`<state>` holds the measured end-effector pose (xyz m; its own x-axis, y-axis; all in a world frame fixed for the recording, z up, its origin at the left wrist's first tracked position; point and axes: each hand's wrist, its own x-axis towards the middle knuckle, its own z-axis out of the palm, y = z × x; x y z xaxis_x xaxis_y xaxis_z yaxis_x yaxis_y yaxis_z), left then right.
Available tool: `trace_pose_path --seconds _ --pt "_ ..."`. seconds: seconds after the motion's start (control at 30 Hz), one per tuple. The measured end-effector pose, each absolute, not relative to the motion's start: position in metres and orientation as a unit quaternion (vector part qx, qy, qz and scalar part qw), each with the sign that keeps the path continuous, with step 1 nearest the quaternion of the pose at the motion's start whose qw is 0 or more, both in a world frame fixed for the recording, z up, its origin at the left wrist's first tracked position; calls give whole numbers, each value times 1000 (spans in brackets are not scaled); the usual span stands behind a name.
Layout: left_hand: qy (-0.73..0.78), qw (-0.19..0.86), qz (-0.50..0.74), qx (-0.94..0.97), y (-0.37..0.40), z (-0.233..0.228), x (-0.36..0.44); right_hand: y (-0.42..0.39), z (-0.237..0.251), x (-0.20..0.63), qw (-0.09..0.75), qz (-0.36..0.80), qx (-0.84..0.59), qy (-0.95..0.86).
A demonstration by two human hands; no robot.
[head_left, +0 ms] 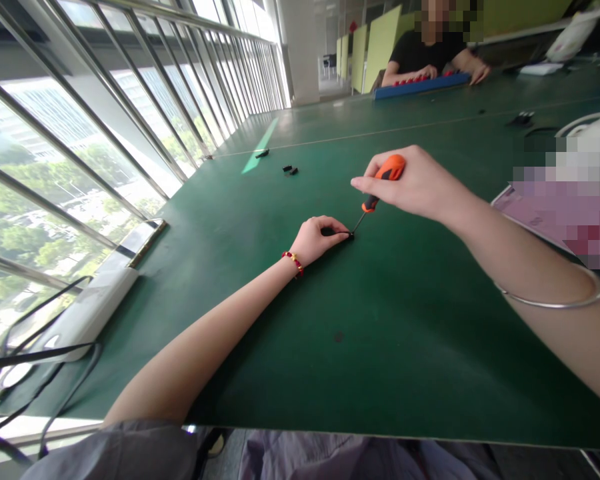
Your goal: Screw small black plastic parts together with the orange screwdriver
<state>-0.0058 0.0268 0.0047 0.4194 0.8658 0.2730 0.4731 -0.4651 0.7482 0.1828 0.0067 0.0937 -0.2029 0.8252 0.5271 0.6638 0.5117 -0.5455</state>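
At the centre of the frame a small black part (349, 234) lies on the green table (405, 320), pinched by your left hand (316, 240). Your right hand (415, 183) is closed around an orange-handled screwdriver (380, 187), tip touching the part.
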Motion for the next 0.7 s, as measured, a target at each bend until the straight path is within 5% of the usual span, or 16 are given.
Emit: trace_pose_path --seconds 0.33,0.7 --pt "420 293 335 791 28 4 -5 -1 96 176 359 141 -504 -773" --pt "422 303 334 786 28 4 -5 1 89 177 403 134 -493 -760"
